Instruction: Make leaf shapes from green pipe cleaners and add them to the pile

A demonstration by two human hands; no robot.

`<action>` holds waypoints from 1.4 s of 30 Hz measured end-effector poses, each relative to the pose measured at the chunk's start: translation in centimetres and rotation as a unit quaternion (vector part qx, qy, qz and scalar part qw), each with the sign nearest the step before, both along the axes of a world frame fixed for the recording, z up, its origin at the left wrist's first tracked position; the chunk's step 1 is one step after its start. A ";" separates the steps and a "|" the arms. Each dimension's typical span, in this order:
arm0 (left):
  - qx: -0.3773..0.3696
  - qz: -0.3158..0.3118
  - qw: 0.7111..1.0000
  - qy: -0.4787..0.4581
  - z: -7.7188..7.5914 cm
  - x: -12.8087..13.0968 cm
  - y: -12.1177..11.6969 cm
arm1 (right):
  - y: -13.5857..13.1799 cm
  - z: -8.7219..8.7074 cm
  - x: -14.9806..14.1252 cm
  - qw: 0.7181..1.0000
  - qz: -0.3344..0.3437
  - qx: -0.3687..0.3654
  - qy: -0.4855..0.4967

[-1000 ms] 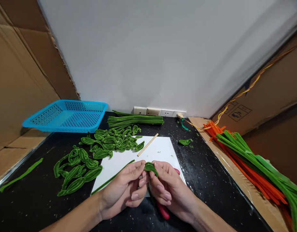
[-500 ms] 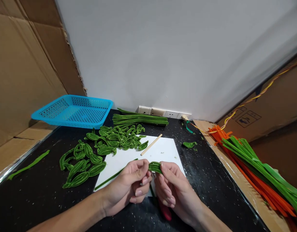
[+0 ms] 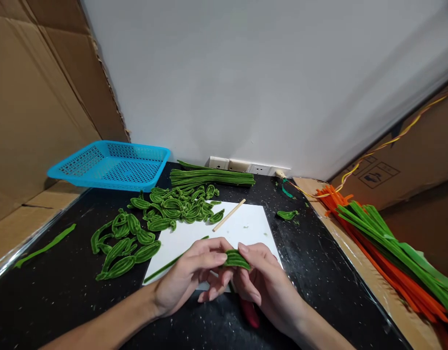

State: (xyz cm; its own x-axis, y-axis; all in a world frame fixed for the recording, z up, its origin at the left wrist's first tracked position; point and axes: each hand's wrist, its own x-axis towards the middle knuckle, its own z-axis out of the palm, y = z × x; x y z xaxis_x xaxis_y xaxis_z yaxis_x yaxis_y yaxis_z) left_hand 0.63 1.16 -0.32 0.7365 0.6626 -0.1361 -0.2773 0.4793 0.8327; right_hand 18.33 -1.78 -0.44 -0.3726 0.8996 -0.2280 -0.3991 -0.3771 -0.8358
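Note:
Between my two hands is a small green pipe-cleaner leaf [image 3: 237, 259], made of fuzzy stems bent side by side. My left hand [image 3: 200, 270] pinches its left end with thumb and fingers. On its right side, the thumb and fingers of my right hand [image 3: 262, 274] are closed on it. Below the hands lies a white sheet [image 3: 253, 228], with a green pipe cleaner [image 3: 165, 268] along its left part and a thin wooden stick [image 3: 229, 215] near its top. A red handle [image 3: 250, 313] shows partly under my right hand.
A heap of pipe-cleaner leaves [image 3: 173, 209] overlaps the sheet's upper left. A bundle of green pipe cleaners [image 3: 213, 178] lies by the wall sockets [image 3: 238, 166]. The blue basket [image 3: 118, 182] stands back left. Orange stems [image 3: 387, 272] and bright green stems [image 3: 399, 243] lie on cardboard at right.
The leaf has been turned so its broad face shows more, and it sits slightly lower. My right fingers have shifted along its upper edge. The view has moved a little.

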 end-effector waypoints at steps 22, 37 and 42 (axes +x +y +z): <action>0.173 0.128 0.946 0.242 -0.4 0.9 -1.0 | 0.3 0.2 2.0 0.773 -0.159 0.429 -0.439; 0.273 0.123 0.911 0.284 0.3 0.8 -1.0 | -0.1 0.8 1.5 0.818 -0.105 0.388 -0.413; 0.216 0.088 0.945 0.229 0.3 0.8 -0.9 | 0.1 0.7 1.5 0.854 -0.121 0.347 -0.368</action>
